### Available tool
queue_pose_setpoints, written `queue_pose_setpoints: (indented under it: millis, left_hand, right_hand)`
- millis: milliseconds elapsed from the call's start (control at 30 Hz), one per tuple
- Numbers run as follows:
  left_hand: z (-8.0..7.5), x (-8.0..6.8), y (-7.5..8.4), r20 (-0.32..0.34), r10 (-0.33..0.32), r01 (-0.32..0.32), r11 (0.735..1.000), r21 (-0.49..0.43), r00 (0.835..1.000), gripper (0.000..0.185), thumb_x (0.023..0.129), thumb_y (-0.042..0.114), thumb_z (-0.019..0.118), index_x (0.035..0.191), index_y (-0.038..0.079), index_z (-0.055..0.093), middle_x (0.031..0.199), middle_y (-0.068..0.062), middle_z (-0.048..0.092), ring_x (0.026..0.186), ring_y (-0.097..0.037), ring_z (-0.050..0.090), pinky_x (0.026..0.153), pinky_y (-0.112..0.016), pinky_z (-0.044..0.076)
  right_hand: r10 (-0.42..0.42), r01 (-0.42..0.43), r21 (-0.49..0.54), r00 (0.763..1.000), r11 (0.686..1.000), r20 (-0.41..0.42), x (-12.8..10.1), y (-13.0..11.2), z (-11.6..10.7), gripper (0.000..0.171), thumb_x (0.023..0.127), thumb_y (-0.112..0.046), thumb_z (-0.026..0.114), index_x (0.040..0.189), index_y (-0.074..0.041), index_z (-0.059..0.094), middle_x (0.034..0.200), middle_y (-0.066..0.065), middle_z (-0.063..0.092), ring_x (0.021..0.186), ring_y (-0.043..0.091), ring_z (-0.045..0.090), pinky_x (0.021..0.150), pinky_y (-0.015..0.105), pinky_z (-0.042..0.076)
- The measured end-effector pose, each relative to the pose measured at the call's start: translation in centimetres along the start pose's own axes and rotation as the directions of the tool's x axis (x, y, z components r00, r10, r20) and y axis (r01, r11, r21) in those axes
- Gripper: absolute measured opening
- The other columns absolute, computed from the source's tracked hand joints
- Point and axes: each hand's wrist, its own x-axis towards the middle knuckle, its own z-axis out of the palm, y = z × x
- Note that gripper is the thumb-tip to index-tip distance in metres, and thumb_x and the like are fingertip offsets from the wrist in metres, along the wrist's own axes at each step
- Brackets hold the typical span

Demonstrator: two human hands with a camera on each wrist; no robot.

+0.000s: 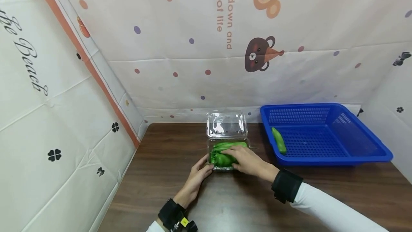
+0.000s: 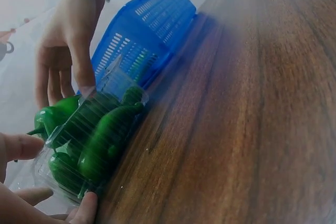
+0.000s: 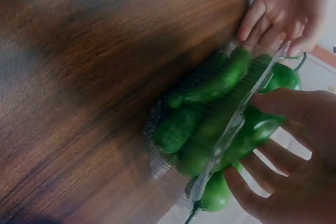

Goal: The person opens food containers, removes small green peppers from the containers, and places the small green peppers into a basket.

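A clear plastic clamshell box (image 1: 210, 146) packed with green peppers (image 1: 223, 159) sits on the table, its clear lid (image 1: 226, 125) raised behind it. My left hand (image 1: 196, 178) grips the box's near left corner, thumb at the rim and fingers lower down the wall, as the left wrist view shows. My right hand (image 1: 249, 160) reaches over the box from the right. In the right wrist view its spread, slightly bent fingers (image 3: 275, 156) and thumb touch the upper peppers (image 3: 257, 129). Long green peppers (image 3: 220, 82) show through the box's wall.
A blue perforated basket (image 1: 334, 163) stands at the right on the brown wooden table (image 1: 154, 174). One long green pepper (image 1: 278, 140) lies against its left inner side. Printed cloth (image 1: 180, 92) hangs behind the table and along both sides.
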Motion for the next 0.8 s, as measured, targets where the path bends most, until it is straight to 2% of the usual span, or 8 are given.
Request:
queue_pose_setpoints:
  millis: [133, 300, 533, 700, 800]
  left_hand:
    - [-0.1, -0.1, 0.0, 0.004, 0.005, -0.005, 1.000, -0.005, 1.000, 0.069, 0.099, 0.019, 0.063, 0.159, 0.006, 0.034, 0.165, -0.026, 0.025, 0.137, -0.027, 0.052, 0.117, -0.044, 0.048]
    - [-0.1, -0.1, 0.0, -0.001, 0.005, -0.006, 1.000, -0.012, 1.000, 0.068, 0.099, 0.018, 0.063, 0.159, 0.007, 0.035, 0.165, -0.026, 0.026, 0.135, -0.025, 0.054, 0.117, -0.044, 0.048]
    - [0.0, -0.1, -0.1, -0.003, 0.008, -0.008, 1.000, -0.020, 1.000, 0.067, 0.099, 0.019, 0.065, 0.158, 0.006, 0.036, 0.161, -0.026, 0.033, 0.130, -0.022, 0.057, 0.116, -0.043, 0.048]
    - [-0.1, -0.1, -0.1, 0.003, 0.005, -0.005, 1.000, -0.014, 1.000, 0.070, 0.099, 0.021, 0.064, 0.159, 0.004, 0.033, 0.162, -0.027, 0.032, 0.134, -0.027, 0.055, 0.117, -0.043, 0.048]
    - [-0.1, 0.0, -0.1, 0.002, 0.008, -0.008, 1.000, -0.008, 1.000, 0.069, 0.100, 0.021, 0.064, 0.159, 0.004, 0.033, 0.160, -0.027, 0.037, 0.135, -0.028, 0.055, 0.117, -0.043, 0.048]
  right_hand:
    - [-0.012, 0.012, -0.020, 1.000, 1.000, 0.002, 0.2, 0.1, 0.2, 0.051, 0.081, -0.005, 0.082, 0.130, -0.003, 0.068, 0.125, 0.019, 0.071, 0.110, 0.036, 0.070, 0.094, 0.051, 0.061]
    - [0.020, -0.020, -0.024, 1.000, 1.000, 0.012, 0.2, 0.1, 0.1, 0.050, 0.082, -0.006, 0.082, 0.130, -0.005, 0.069, 0.125, 0.017, 0.071, 0.108, 0.035, 0.071, 0.089, 0.049, 0.063]
    - [0.053, -0.053, 0.000, 0.998, 0.999, -0.023, 0.2, -0.1, 0.0, 0.052, 0.082, -0.005, 0.082, 0.132, -0.004, 0.067, 0.127, 0.020, 0.068, 0.104, 0.037, 0.071, 0.082, 0.048, 0.065]
    - [0.102, -0.101, 0.013, 0.993, 0.995, -0.053, 0.5, -0.5, -0.7, 0.054, 0.083, -0.008, 0.083, 0.135, -0.010, 0.066, 0.117, 0.012, 0.070, 0.094, 0.027, 0.072, 0.072, 0.040, 0.065]
    - [0.123, -0.123, 0.016, 0.991, 0.992, -0.059, 0.8, -0.8, -1.7, 0.054, 0.084, -0.010, 0.082, 0.136, -0.011, 0.065, 0.117, 0.011, 0.069, 0.089, 0.023, 0.071, 0.066, 0.033, 0.063]
